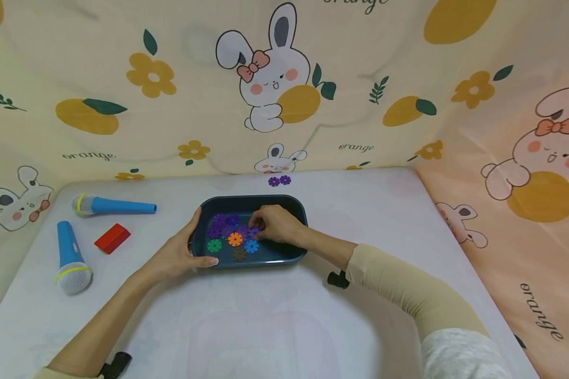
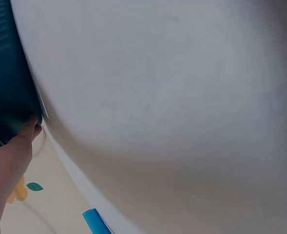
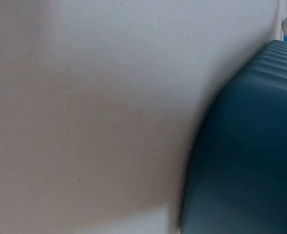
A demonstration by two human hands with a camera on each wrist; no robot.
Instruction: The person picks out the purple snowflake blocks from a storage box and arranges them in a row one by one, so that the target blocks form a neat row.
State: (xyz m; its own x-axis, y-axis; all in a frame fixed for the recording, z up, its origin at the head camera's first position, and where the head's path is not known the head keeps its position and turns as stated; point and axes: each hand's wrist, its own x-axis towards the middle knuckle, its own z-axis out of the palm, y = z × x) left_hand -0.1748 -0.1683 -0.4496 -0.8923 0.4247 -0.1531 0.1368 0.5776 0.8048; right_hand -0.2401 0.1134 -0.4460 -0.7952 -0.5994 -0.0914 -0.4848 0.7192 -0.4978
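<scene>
A dark blue-green tray (image 1: 275, 259) lies on the white table, holding several flower-shaped plastic discs. Purple discs (image 1: 220, 225) are heaped at its back left. Nearer the front lie a green disc (image 1: 214, 246), an orange disc (image 1: 235, 239), a blue disc (image 1: 251, 246) and a brown disc (image 1: 239, 255). My left hand (image 1: 177, 253) grips the tray's left end, thumb at the front rim and fingers along the side. Over the tray's right half, my right hand (image 1: 280, 225) reaches in with curled fingers and pinches a purple disc (image 1: 253, 232) at its fingertips.
Two purple discs (image 1: 279, 181) lie on the table behind the tray. At the left are a blue toy microphone (image 1: 123, 206), a second blue microphone (image 1: 68, 247) and a red block (image 1: 112, 238). A patterned cloth (image 1: 170, 121) rises behind the table's back edge.
</scene>
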